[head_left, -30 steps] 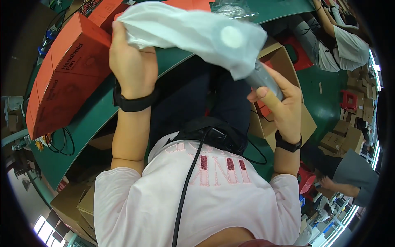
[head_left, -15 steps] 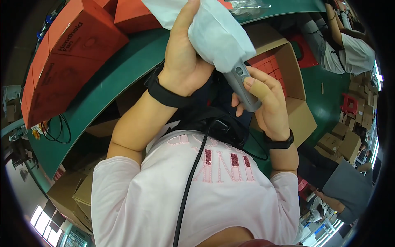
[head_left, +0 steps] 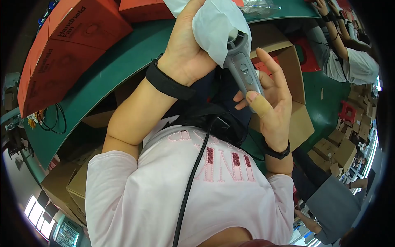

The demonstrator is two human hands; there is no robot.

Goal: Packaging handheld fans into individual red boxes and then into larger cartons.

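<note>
A grey handheld fan (head_left: 245,72) is held up between my hands, its handle slanting down to the right with two oval buttons facing me. A thin white sleeve (head_left: 212,31) covers most of its head; part of the grey ring shows at the lower edge. My left hand (head_left: 187,47) is closed round the sleeved head, its fingertips hidden behind the white material. Around the lower handle, my right hand (head_left: 269,101) grips with a taped thumb on the front, the index finger stretched away. Both wrists wear black bands.
Orange-red fan boxes (head_left: 78,49) stand on the green table (head_left: 98,96) at the left. Clear plastic bags (head_left: 260,7) lie at the far edge. An open carton (head_left: 298,119) holding red boxes is beyond my right hand. A black cord (head_left: 192,173) runs down my front. Other people are at the right.
The white sleeve has moved up off the upper handle, baring the lower fan ring and more of the buttons. My right index finger has lifted away from the handle.
</note>
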